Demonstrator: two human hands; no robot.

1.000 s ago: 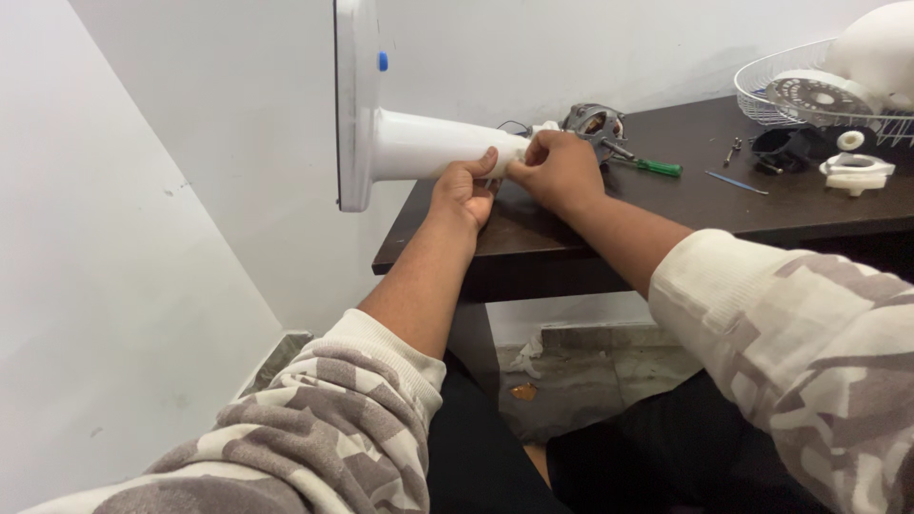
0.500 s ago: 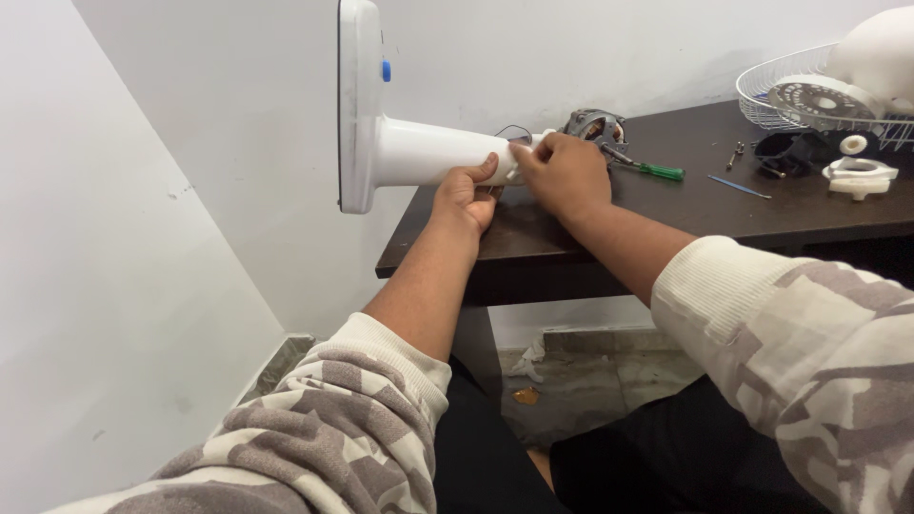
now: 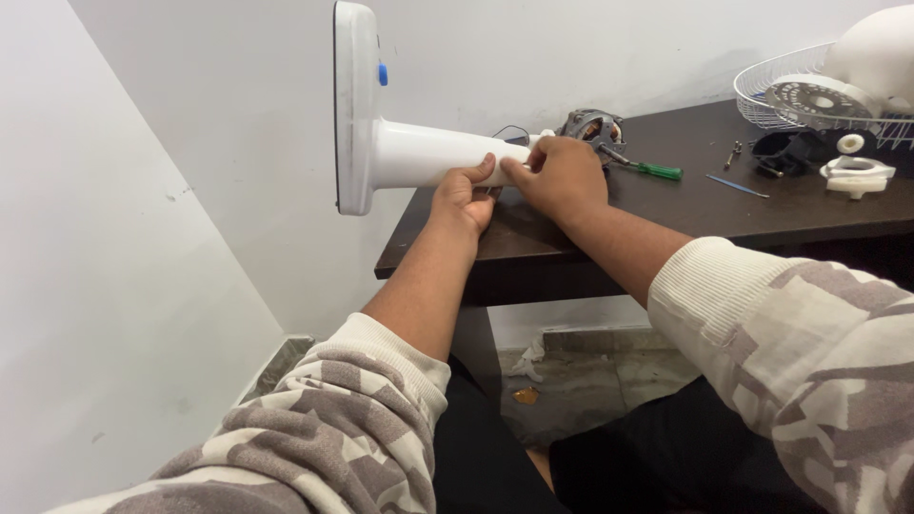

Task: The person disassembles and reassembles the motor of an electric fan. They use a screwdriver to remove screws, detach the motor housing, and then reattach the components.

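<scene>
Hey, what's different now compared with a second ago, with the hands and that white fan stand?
Almost nothing. The left hand still grips the white fan stand from below, and the right hand stays at its end by the motor. The green screwdriver and wire guard lie unmoved on the table.

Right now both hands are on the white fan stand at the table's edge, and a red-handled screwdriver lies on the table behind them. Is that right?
Not quite: the screwdriver has a green handle, not red, as the head view shows. The rest holds: the left hand and right hand are both on the white fan stand at the edge of the dark table, with the screwdriver lying behind them.
</scene>
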